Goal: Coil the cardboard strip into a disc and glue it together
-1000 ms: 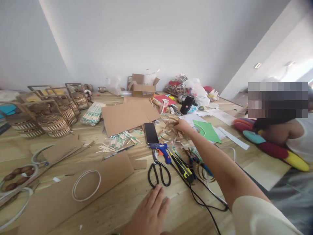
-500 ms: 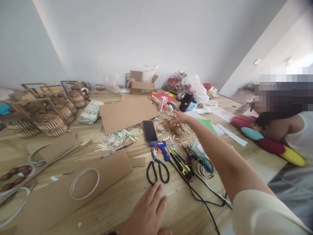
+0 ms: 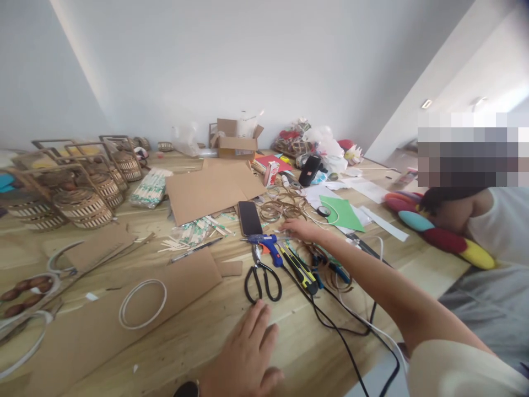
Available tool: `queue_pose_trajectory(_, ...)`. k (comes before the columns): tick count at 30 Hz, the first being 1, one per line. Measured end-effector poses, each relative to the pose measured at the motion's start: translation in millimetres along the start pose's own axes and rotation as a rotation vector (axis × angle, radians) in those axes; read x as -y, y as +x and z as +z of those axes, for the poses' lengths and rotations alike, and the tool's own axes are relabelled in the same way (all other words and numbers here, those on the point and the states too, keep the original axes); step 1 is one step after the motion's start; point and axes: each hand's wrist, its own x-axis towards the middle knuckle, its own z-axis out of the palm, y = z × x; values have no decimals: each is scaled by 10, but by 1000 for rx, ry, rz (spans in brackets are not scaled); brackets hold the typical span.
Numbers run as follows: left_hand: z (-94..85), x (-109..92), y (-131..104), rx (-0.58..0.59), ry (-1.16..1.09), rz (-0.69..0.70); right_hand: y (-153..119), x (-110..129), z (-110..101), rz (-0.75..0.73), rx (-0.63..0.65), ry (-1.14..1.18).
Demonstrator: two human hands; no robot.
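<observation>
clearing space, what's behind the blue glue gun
A phone lies just behind the blue glue gun, with curled brown strips farther back, to the right. Anything beneath the gun is hidden.

No legible text, faint unreadable print on white wrapping [image 3: 247, 128] at open brown cardboard box [image 3: 237, 145], small red-and-white carton [image 3: 271, 174] markings blurred.

Scissors [image 3: 257, 263] — one; glue gun [image 3: 268, 241] — one.

The left hand [image 3: 243, 348] lies beside the scissors [image 3: 257, 264], the right hand [image 3: 305, 230] near the glue gun [image 3: 266, 241].
</observation>
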Motion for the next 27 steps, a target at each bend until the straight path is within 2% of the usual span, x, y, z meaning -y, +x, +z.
queue_pose_trajectory(7, -27, -38, -17, 2, -11, -20, -77, -50, 149, 117, -94, 32)
queue_pose_trajectory(10, -21, -38, -13, -34, -24, -14, -83, -52, 101, 200, -155, 36)
queue_pose_trajectory(12, -9, -33, -9, -45, -31, -8, -102, -78, -17, 271, -217, 30)
queue_pose_trajectory(16, -5, -28, -14, -33, -49, -15, -212, -95, -380, 401, -388, 3)
queue_pose_trajectory(19, -23, -29, -21, -31, -169, -46, -341, 49, -628, 437, -531, -8)
queue_pose_trajectory(21, -62, -28, 14, -109, -367, -128, -435, 246, -738, 413, -616, 1)
queue_pose_trajectory(23, -150, -27, 111, -250, -690, -272, -525, 510, -795, 356, -680, 22)
queue_pose_trajectory(25, -296, -26, 266, -367, -1141, -443, -600, 824, -786, 279, -711, 50)
queue_pose_trajectory(27, -478, -30, 437, -480, -1593, -552, -651, 1173, -682, 202, -715, 80)
